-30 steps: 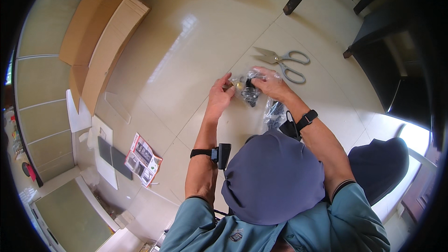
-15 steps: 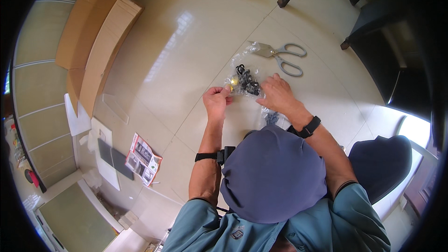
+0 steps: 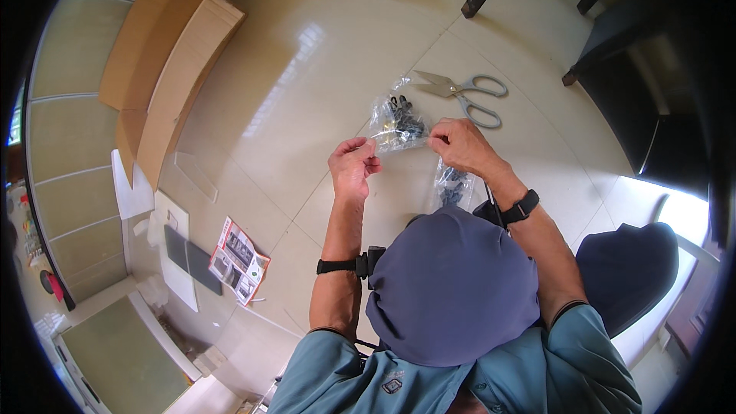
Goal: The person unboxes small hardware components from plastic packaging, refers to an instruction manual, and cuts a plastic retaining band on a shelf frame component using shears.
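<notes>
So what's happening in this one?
A person crouched over a tiled floor holds a small clear bag of dark hardware between both hands, left hand and right hand pinching its near edge. A second similar bag lies below it, scissors just beyond, and a flattened cardboard box off to the left.

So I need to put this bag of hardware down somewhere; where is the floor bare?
Bare tile lies between the cardboard box and the clear bag, held by the left hand and right hand. It is crowded by the scissors, second bag and leaflet.
</notes>
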{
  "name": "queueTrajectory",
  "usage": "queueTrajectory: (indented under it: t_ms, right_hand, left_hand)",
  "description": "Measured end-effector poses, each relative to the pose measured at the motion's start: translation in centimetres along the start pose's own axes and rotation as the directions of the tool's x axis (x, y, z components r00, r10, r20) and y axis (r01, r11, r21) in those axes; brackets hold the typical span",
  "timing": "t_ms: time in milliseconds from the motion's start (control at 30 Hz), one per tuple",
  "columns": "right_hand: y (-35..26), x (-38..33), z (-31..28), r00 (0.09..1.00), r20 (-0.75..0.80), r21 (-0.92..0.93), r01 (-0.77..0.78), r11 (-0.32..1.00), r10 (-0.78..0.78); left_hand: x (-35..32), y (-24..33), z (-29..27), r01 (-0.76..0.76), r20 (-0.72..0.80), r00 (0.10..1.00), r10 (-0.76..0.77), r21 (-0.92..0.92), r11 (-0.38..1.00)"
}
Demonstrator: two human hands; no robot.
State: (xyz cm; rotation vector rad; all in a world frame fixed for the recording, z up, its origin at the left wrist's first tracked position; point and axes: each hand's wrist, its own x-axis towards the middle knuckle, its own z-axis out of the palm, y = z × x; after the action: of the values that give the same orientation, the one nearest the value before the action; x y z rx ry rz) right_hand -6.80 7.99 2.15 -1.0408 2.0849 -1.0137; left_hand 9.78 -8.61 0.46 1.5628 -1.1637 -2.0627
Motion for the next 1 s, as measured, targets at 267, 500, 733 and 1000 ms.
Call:
queueTrajectory:
  t_ms: [267,500,733,1000]
  right_hand:
    - [-0.8,0.0,-1.3,0.993,0.047,0.179,-0.115,0.977,0.108]
    - [-2.5,0.6,-3.2,0.995,0.05,0.296,-0.093,0.951,0.082]
    - [-6.2,1.0,-5.4,0.999,0.008,0.462,-0.046,0.886,0.047]
    - [-2.2,0.7,-6.4,0.986,-0.117,0.276,-0.084,0.957,0.12]
  left_hand:
    - [-1.7,2.0,0.6,-0.085,0.064,0.995,0.081,0.064,0.994]
    - [-3.1,4.4,1.1,-0.129,0.123,0.983,0.133,-0.041,0.991]
    - [-3.0,7.8,0.2,-0.155,0.253,0.942,0.221,-0.259,0.953]
    - [0.9,8.2,-5.1,-0.274,0.108,0.904,0.414,-0.597,0.754]
